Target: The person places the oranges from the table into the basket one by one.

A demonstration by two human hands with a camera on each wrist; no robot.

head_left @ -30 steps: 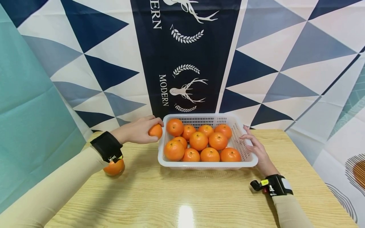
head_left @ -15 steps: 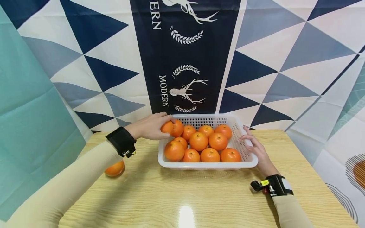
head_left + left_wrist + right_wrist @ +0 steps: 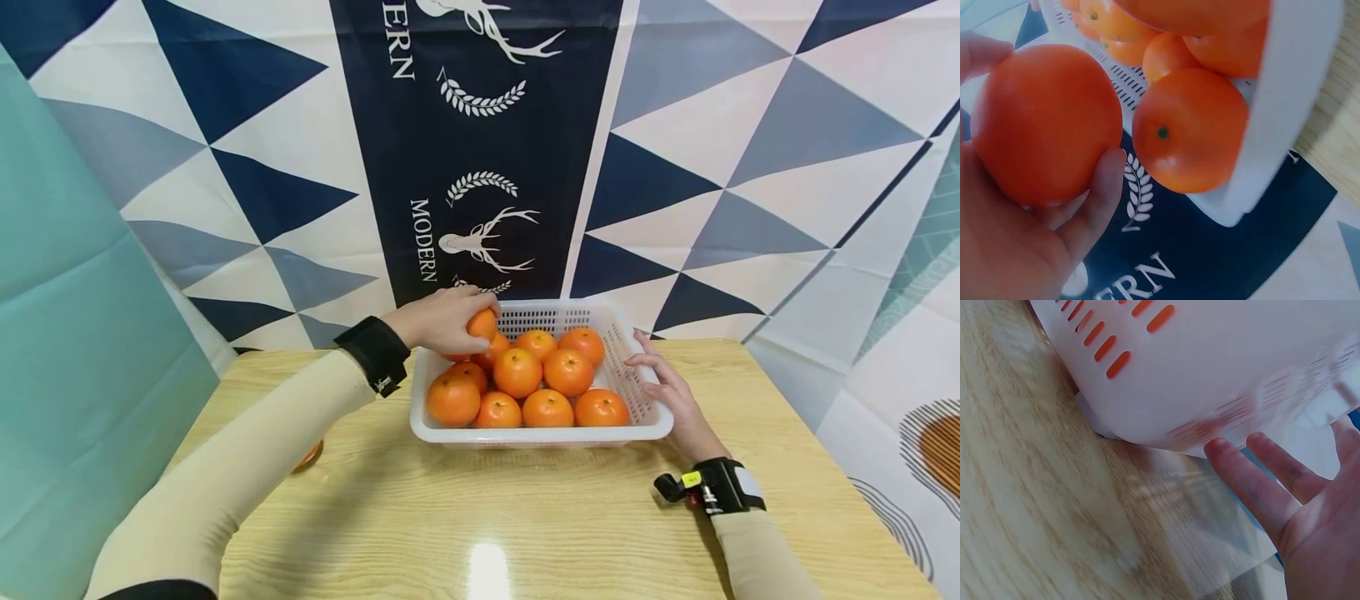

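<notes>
My left hand [image 3: 442,321] grips an orange [image 3: 482,324] over the back left part of a white plastic basket [image 3: 525,434]. In the left wrist view, thumb and fingers curl round the held orange [image 3: 1047,125], which hangs apart from the orange [image 3: 1190,130] in the basket's corner. Several oranges fill much of the basket, among them one on top at the front left [image 3: 453,400]. My right hand [image 3: 678,408] holds the basket's right side, with fingertips over the rim. In the right wrist view, other fingertips [image 3: 1219,450] lie against the outer slotted wall [image 3: 1210,428].
One more orange [image 3: 309,457] lies on the wooden table [image 3: 405,533] at the left, mostly hidden behind the left sleeve [image 3: 262,442]. A patterned cloth [image 3: 495,150] hangs right behind the basket, and a teal cloth [image 3: 67,333] hangs along the left side.
My left hand has carried its orange rightward, from outside the basket's left rim to above the oranges inside. The right hand stays on the basket's right side.
</notes>
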